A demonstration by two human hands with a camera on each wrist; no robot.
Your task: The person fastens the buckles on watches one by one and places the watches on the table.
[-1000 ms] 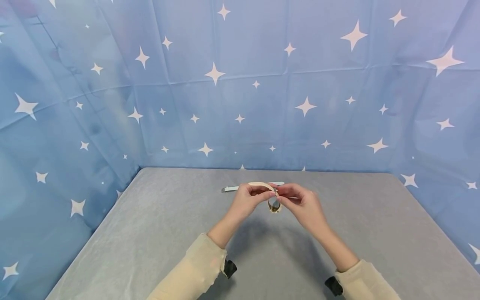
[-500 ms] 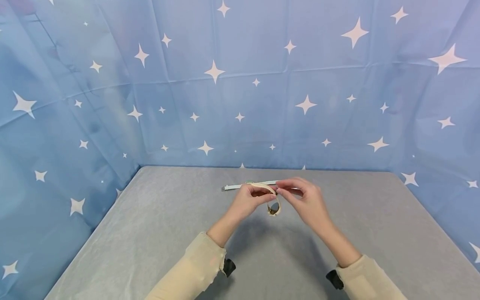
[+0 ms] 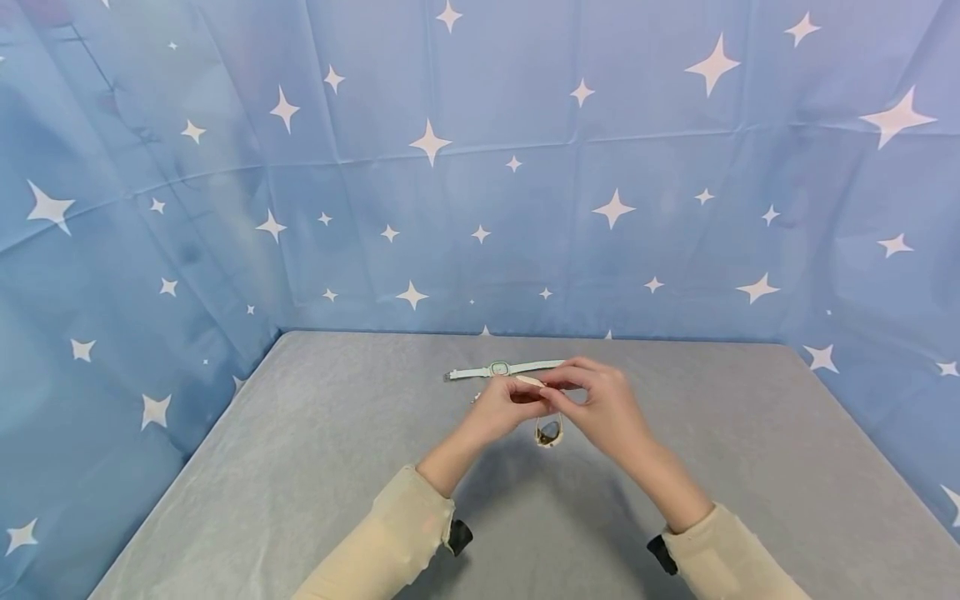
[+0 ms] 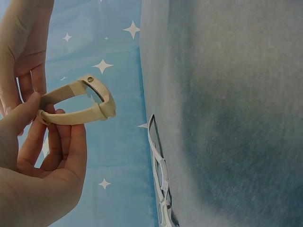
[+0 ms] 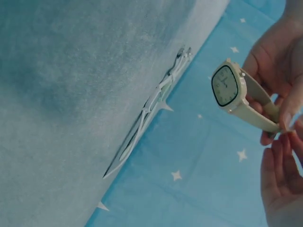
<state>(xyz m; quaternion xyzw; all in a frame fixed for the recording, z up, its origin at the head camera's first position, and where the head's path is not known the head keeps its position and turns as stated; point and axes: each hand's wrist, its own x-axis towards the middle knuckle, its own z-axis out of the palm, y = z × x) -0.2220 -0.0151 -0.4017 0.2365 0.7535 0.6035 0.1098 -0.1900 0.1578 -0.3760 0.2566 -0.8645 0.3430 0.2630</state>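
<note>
A cream wristwatch (image 5: pixel 226 86) with a squarish face hangs between both hands above the table, its strap bent into a loop. My left hand (image 3: pixel 495 414) grips the strap, its thumb pressing near the buckle end in the left wrist view. Meeting it there, my right hand (image 3: pixel 606 402) pinches at the strap's end with thumb and fingers. The watch case (image 3: pixel 549 435) dangles below the hands in the head view. Fingers partly hide the buckle and strap tip.
Behind the hands, a pale watch (image 3: pixel 534 366) with a green-rimmed face lies stretched on the grey table (image 3: pixel 300 433). Near it, a small light piece (image 3: pixel 476 398) shows past the left hand. A blue star-patterned curtain (image 3: pixel 525 192) stands at the table's back and sides.
The right hand has shifted left, closing in on the left hand at the strap. The watch case hangs slightly lower, and the strap part above the left hand shows less.
</note>
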